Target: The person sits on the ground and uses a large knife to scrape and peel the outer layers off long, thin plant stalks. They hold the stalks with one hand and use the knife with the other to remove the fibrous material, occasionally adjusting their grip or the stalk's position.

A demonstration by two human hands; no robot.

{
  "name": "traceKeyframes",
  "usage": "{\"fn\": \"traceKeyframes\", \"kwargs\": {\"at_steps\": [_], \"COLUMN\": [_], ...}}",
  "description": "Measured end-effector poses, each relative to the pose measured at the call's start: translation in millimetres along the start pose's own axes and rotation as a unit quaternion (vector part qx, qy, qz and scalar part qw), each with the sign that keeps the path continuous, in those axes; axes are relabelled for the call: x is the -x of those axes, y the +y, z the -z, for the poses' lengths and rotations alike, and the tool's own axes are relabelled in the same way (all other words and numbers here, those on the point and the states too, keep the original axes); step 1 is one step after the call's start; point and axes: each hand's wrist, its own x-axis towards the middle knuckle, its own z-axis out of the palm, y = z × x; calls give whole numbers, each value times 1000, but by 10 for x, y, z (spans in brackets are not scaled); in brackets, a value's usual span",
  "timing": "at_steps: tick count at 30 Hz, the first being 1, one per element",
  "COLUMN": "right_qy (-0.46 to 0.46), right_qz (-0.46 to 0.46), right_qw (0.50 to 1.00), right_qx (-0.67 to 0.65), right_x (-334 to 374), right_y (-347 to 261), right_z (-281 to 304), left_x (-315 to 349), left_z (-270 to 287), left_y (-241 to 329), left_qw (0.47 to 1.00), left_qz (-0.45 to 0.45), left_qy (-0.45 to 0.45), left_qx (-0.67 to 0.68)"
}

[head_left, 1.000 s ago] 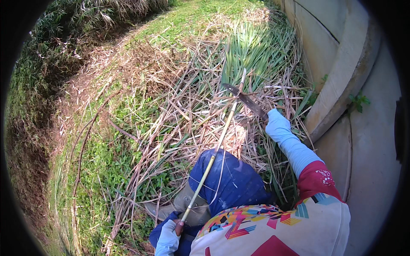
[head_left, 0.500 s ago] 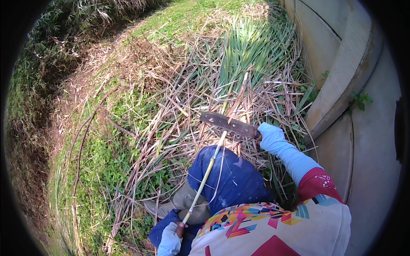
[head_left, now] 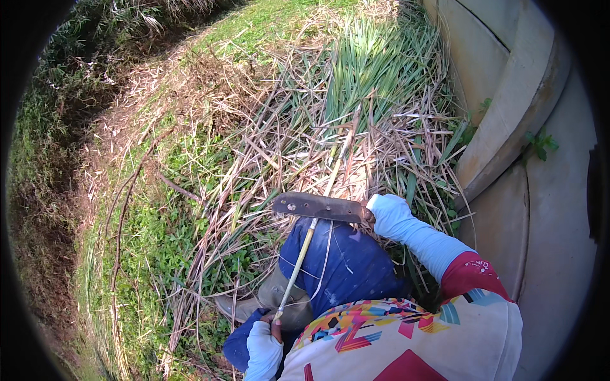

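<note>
My left hand (head_left: 273, 331), low in the picture beside my knee, is closed around the lower end of a thin yellowish cane stalk (head_left: 297, 272). The stalk slants up and away past my blue trouser leg. In my right hand (head_left: 384, 209), covered in a light blue sleeve, is the handle of a machete (head_left: 321, 207). Its broad dark blade has several small holes and points left. The blade lies across the stalk above my knee; I cannot tell whether it touches. Farther along, the stalk reaches into dry leaf litter (head_left: 356, 166).
Long green leaves (head_left: 368, 76) lie heaped at the far side. A curved concrete wall (head_left: 553, 209) with a thick rib (head_left: 508, 120) rises on the right. Low green plants (head_left: 159, 254) and a bent brown branch (head_left: 121, 222) are on the left. My boot (head_left: 279, 295) rests near the stalk.
The machete has moved nearer to me and slightly left along the stalk. My left hand has shifted a little up and right, with the stalk still in it.
</note>
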Motion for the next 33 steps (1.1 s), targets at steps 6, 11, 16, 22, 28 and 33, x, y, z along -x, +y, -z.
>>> {"fn": "traceKeyframes", "kwargs": {"at_steps": [6, 11, 16, 22, 28, 33], "right_qy": [-15, -11, 38, 91, -34, 102], "right_qz": [-167, 48, -206, -140, 3, -347], "right_qw": [986, 998, 978, 986, 995, 930], "right_qx": [11, 42, 18, 12, 90, 68], "right_x": [-447, -256, -403, -331, -226, -772], "right_y": [356, -42, 517, 472, 380, 1099], "right_z": [242, 105, 295, 364, 390, 809], "left_x": [-124, -73, 140, 283, 415, 602], "left_z": [-88, -51, 23, -47, 90, 135], "left_y": [171, 144, -45, -176, 31, -75], "left_qw": [996, 995, 998, 985, 966, 969], "left_qz": [-54, -62, -17, -103, -102, -125], "left_qy": [36, 56, 32, 104, 138, 169], "left_qx": [-64, -50, -48, -93, -195, -131]}}
